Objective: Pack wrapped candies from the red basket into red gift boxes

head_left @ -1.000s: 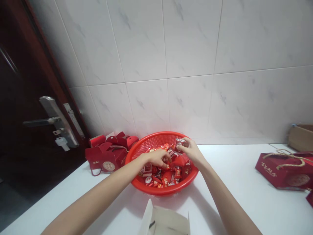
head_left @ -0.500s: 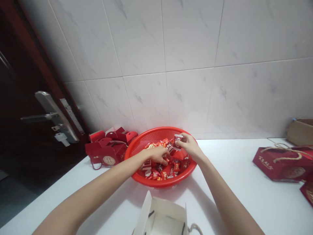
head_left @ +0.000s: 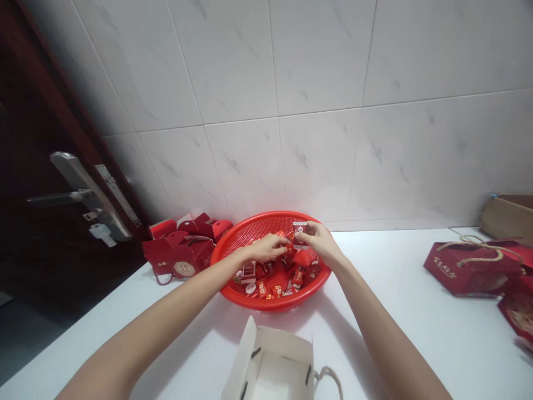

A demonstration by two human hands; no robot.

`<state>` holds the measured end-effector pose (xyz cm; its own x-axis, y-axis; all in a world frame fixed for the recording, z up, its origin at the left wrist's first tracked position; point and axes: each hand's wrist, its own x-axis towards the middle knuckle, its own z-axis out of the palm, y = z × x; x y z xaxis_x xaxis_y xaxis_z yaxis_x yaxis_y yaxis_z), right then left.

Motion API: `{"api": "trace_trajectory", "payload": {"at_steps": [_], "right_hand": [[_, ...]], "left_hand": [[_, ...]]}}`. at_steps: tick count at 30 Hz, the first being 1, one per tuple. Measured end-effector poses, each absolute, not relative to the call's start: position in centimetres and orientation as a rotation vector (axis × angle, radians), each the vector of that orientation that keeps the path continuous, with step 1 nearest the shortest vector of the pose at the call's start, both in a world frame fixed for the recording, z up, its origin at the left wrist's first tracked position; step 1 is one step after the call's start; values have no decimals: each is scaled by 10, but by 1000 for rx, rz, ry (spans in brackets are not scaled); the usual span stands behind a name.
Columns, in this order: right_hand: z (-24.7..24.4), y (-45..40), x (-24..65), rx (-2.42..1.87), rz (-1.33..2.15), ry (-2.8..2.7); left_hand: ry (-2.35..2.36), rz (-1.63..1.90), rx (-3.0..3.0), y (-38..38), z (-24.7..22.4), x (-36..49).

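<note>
A red plastic basket [head_left: 280,303] holds many wrapped sweets, mostly red. Over its right rear part, my right hand [head_left: 318,240] pinches a dark red packet [head_left: 300,234] with a white patterned edge. My left hand [head_left: 268,248] reaches into the basket, fingers bent down onto the sweets; what they grip, if anything, is too small to make out. Nearer to me an open box [head_left: 280,369] with a white inside and a rope handle stands on the white table [head_left: 183,339].
Several red gift boxes [head_left: 183,261] crowd the table's back left by a dark door [head_left: 37,244] with a metal handle. On the right are red boxes with rope handles [head_left: 466,272] and a brown cardboard box [head_left: 506,218]. A tiled wall [head_left: 316,72] rises behind.
My left hand has shifted up and back within the basket, uncovering more sweets in front. My right hand still holds the packet. The whole view has shifted slightly.
</note>
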<state>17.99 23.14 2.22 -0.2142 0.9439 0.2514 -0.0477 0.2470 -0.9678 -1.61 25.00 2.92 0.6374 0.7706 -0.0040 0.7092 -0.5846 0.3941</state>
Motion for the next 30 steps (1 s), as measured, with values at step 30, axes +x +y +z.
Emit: {"api": "trace_trajectory", "payload": {"at_steps": [30], "right_hand": [[30, 229, 184, -827, 1363, -1409]], "left_hand": [[1187, 1063, 2383, 256, 29, -15]]}}
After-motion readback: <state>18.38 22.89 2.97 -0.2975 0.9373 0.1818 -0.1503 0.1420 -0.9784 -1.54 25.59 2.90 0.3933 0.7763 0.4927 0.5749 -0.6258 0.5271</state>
